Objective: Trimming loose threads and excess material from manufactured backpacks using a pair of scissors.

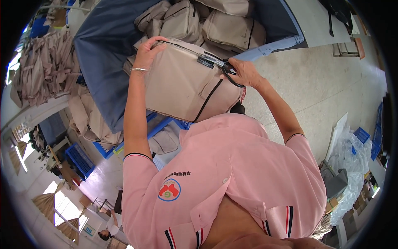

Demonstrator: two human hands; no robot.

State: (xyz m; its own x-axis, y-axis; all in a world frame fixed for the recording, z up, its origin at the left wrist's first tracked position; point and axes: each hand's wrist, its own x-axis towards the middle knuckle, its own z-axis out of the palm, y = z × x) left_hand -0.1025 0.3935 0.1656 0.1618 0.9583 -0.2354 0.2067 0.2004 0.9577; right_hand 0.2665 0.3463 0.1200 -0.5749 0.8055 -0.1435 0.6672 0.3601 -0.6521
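Far left: heap of beige fabric (45, 70) on a table. Left hand (148, 52), fingers spread, lies flat on the top left corner of a beige bag (182, 83); bracelet (139, 69) at the wrist. Bag is held upright against the pink shirt (232, 174), over a blue bin (103, 54) holding more bags (207, 23). Right hand (244, 72) closes around scissors (228, 72) at the bag's top right, beside the zipper; blade position unclear.
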